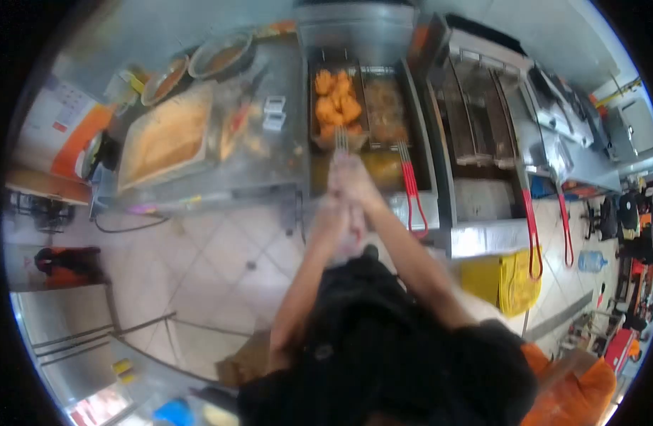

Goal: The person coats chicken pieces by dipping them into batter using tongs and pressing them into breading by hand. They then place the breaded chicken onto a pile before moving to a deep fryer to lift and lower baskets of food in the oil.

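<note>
Both of my hands are wrapped around the handle of a fryer basket (314, 106) that holds orange-brown fried pieces (336, 103). My right hand (353, 181) grips the handle near the basket, and my left hand (332, 221) is closer to my body; both are blurred. The basket is over the left side of the fryer (420, 135). Beside it, a second basket (387, 106) with paler pieces sits in bubbling oil, its red handle (412, 195) pointing toward me.
Left on the metal counter (273, 160) are a tray of breading (167, 135) and two bowls, one of them a metal bowl (221, 55). Another fryer (483, 199) with baskets stands right. A yellow container (514, 284) is on the floor below it.
</note>
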Demonstrator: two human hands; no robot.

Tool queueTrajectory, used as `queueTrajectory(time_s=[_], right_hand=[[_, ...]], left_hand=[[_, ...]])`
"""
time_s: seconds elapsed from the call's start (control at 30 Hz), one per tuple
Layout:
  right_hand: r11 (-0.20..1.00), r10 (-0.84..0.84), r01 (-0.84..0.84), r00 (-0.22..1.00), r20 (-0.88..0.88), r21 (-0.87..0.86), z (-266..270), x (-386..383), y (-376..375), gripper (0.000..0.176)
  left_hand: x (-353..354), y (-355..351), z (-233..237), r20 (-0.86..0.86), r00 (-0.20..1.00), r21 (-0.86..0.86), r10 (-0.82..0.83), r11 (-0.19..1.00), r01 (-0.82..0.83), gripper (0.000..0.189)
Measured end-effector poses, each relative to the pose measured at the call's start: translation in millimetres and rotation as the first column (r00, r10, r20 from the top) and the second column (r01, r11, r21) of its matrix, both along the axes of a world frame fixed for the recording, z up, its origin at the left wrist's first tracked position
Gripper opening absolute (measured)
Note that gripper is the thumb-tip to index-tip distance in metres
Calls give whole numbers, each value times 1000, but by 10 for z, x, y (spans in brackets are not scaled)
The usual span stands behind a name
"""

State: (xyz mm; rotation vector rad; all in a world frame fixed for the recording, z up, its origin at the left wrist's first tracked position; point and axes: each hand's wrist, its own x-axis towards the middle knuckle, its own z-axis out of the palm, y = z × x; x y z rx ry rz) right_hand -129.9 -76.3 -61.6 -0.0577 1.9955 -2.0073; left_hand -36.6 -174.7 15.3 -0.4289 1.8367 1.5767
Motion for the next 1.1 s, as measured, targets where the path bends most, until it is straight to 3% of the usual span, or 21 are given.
queueTrajectory(time_s=[0.03, 0.07, 0.13, 0.17, 0.23, 0.3, 0.37, 0.43, 0.47, 0.5, 0.53, 0.57, 0.6, 0.63, 0.7, 0.73, 0.8, 0.87, 0.9, 0.97, 1.1], right_hand=[[993, 44, -42, 999, 14, -108, 106, -254, -39, 17], [996, -24, 29, 998, 60, -83, 99, -266, -115, 24], [985, -167, 174, 962, 217, -13, 140, -54, -134, 43], [960, -192, 171, 979, 75, 221, 192, -15, -76, 44], [960, -98, 111, 993, -62, 256, -153, 70, 123, 36], [604, 26, 479, 787, -617, 637, -104, 349, 381, 40], [438, -210, 266, 959, -189, 859, 763, 588, 599, 43], [123, -157, 376, 921, -356, 918, 397, 717, 984, 44], [127, -158, 375, 922, -354, 918, 309, 715, 1039, 44], [172, -209, 48, 978, -11, 984, 237, 770, 1048, 46], [233, -241, -284, 910, 338, 930, 131, 826, 1093, 48], [242, -170, -311, 919, 355, 919, -68, 848, 1172, 49], [243, -180, -329, 909, 375, 913, 3, 831, 1198, 49], [154, 92, -377, 926, 367, 913, 210, 731, 1205, 48], [252, 57, -324, 945, 321, 912, 603, 723, 1064, 41], [300, 40, -296, 954, 298, 907, 805, 715, 994, 38], [35, 197, -405, 899, 391, 914, 255, 853, 957, 34], [-94, 317, -466, 824, 470, 880, -110, 784, 1038, 31], [-49, 360, -583, 747, 559, 811, -122, 690, 1087, 34], [-22, 409, -688, 656, 634, 726, -155, 665, 1149, 37], [298, 27, -369, 925, 379, 880, -117, 873, 1127, 33]], left_hand=[[-88, 20, -158, -342, 940, -286, -13, 954, -91, 46], [-147, -37, -406, -369, 929, -286, -18, 954, -95, 46], [-76, 40, -280, -290, 936, 41, 198, 980, -194, 41], [-67, 67, -316, -331, 928, -58, 173, 978, -203, 38], [-79, 129, -713, -518, 841, -123, 156, 959, -254, 33], [-52, 126, -1066, -644, 747, -86, 162, 956, -281, 30], [-150, 115, -1154, -76, 899, 389, 432, 842, -372, 31], [-139, 99, -1286, -44, 907, 349, 418, 857, -378, 31], [-150, 73, -1310, -17, 919, 305, 394, 877, -371, 32], [-168, 15, -1294, -12, 924, 295, 382, 884, -362, 32], [-211, -4, -1272, -150, 946, 67, 287, 958, -279, 33], [-215, 6, -1269, -254, 954, -167, 160, 964, -206, 34], [-190, 7, -1179, -232, 961, -169, 151, 967, -192, 34], [-196, 12, -964, -457, 889, -426, -6, 879, -214, 33], [-195, 96, -569, -599, 775, -631, -203, 716, -300, 32], [-134, 176, -365, -709, 683, -574, -179, 708, -411, 32], [-192, 314, -278, -817, 556, -487, -150, 696, -528, 32], [-204, 438, -324, -780, 584, -431, -224, 869, -244, 33], [-207, 490, -255, -664, 697, -446, -270, 891, -80, 35], [-185, 618, -471, -658, 704, -417, -267, 908, -46, 36], [-287, 784, -500, -574, 761, -453, -301, 891, 11, 38]])
